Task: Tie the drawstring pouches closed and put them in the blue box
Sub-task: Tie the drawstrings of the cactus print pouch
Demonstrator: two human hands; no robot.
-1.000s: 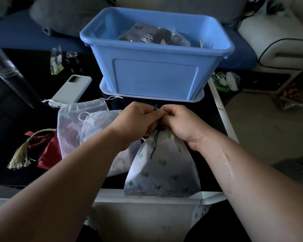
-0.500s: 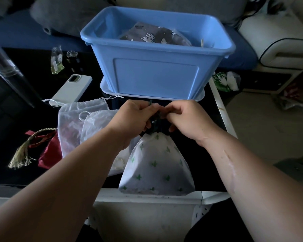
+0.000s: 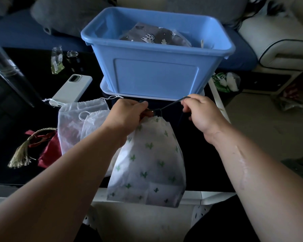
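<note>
A white pouch with green cactus prints (image 3: 150,163) lies at the table's near edge, its neck gathered tight. My left hand (image 3: 128,114) pinches the dark drawstring at the neck. My right hand (image 3: 199,112) grips the dark drawstring (image 3: 171,105) and holds it taut out to the right. The blue box (image 3: 156,74) stands just behind my hands on its lid, with a grey printed pouch (image 3: 154,36) inside. Two sheer white pouches (image 3: 77,119) lie open-necked to the left, partly under my left forearm.
A white phone (image 3: 72,89) lies left of the box. A red cloth with a tan tassel (image 3: 35,147) sits at the left. A small plastic packet (image 3: 57,60) and a dark jar are farther back. The table's white right edge (image 3: 219,102) runs beside my right hand.
My hands have moved apart: the right one has drawn the drawstring out to the right, and the pouch's neck is cinched tighter. The pouch has shifted slightly toward me.
</note>
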